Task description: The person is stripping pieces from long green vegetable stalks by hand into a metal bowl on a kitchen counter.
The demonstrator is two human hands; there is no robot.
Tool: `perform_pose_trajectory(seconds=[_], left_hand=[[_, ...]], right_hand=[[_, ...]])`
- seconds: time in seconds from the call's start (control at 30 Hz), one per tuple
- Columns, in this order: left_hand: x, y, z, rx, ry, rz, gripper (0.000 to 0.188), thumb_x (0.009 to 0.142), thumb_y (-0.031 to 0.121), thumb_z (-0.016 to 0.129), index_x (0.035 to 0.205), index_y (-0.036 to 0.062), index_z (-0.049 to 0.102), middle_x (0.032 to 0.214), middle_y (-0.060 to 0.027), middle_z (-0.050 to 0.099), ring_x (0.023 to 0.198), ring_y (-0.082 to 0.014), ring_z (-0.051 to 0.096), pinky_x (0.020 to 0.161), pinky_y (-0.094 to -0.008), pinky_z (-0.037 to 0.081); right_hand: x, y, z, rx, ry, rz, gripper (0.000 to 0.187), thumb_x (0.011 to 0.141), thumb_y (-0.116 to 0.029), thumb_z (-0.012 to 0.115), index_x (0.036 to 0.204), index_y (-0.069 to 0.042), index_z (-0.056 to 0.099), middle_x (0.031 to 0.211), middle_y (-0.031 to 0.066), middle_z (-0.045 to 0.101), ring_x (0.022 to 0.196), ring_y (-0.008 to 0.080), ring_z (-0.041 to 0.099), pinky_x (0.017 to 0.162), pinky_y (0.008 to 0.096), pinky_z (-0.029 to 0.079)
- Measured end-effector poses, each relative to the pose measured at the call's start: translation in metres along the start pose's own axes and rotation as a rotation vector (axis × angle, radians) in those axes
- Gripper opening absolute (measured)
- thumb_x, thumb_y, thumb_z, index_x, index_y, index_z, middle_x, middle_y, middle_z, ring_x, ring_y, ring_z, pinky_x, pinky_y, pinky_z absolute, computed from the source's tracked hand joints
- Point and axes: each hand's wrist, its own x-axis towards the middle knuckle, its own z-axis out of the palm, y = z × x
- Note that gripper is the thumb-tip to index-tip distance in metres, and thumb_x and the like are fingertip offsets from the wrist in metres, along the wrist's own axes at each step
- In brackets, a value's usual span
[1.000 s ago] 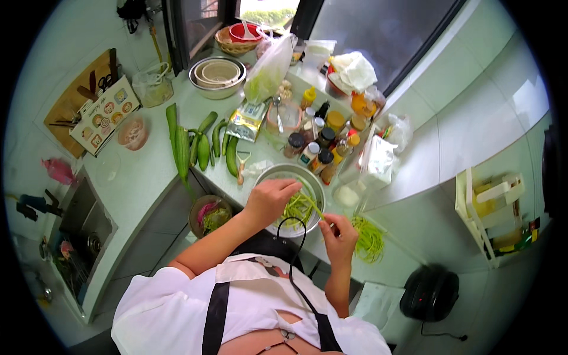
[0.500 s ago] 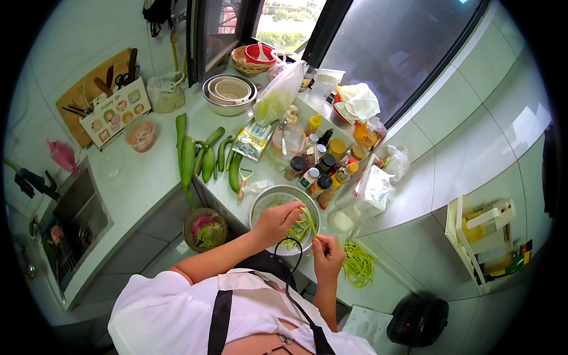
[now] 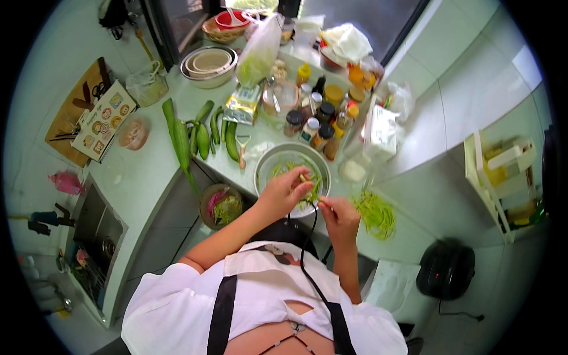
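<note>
My left hand (image 3: 287, 190) is over a round metal bowl (image 3: 258, 171), its fingers closed round a few green beans (image 3: 312, 188). Close by on the right, my right hand (image 3: 340, 216) pinches the ends of these beans between thumb and fingertips. Cut green pieces lie inside the bowl, partly covered by my left hand. A pile of long thin green beans (image 3: 376, 214) rests on the counter, to the right of my right hand. Below the counter edge at left, a bin (image 3: 206, 218) holds green scraps and something pink.
Left of the bowl lie a peeler (image 3: 242, 152), cucumbers (image 3: 203, 142) and a long green gourd (image 3: 177, 139). Seasoning jars and bottles (image 3: 325, 112) crowd behind it. Nested bowls (image 3: 208, 66) stand further back. The sink (image 3: 97, 231) is far left, a black appliance (image 3: 445, 269) lower right.
The view has tilted and shifted, so the counter sits differently in it. Both hands stay together over the bowl's near right side, the beans now lower between them.
</note>
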Motion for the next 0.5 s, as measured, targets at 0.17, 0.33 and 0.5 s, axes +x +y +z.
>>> perform_pose_trajectory(seconds=[0.17, 0.33, 0.5], left_hand=[[0.000, 0.001, 0.001, 0.042, -0.046, 0.005, 0.025, 0.093, 0.018, 0.053, 0.112, 0.0010, 0.053, 0.091, -0.0109, 0.066, 0.081, -0.0176, 0.065, 0.070, -0.0274, 0.049], [0.001, 0.002, 0.002, 0.070, -0.055, 0.005, 0.021, 0.093, 0.017, 0.053, 0.105, 0.0008, 0.055, 0.084, -0.0103, 0.067, 0.076, -0.0159, 0.065, 0.066, -0.0260, 0.049], [0.000, -0.005, 0.005, 0.015, -0.030, 0.006, 0.017, 0.092, 0.013, 0.054, 0.099, -0.0008, 0.059, 0.080, -0.0104, 0.067, 0.069, -0.0132, 0.065, 0.063, -0.0250, 0.050]], right_hand=[[-0.007, -0.001, 0.001, 0.039, 0.012, 0.062, 0.011, 0.076, -0.011, 0.071, 0.085, -0.007, 0.065, 0.072, 0.0081, 0.061, 0.058, 0.0241, 0.058, 0.051, 0.0326, 0.045], [-0.008, -0.001, 0.001, -0.008, 0.003, 0.072, 0.012, 0.076, -0.012, 0.070, 0.085, -0.006, 0.065, 0.071, 0.0080, 0.061, 0.059, 0.0249, 0.059, 0.053, 0.0331, 0.046], [-0.006, -0.002, 0.003, -0.018, -0.006, 0.079, 0.011, 0.077, -0.013, 0.069, 0.085, -0.006, 0.064, 0.072, 0.0084, 0.061, 0.061, 0.0259, 0.059, 0.055, 0.0341, 0.046]])
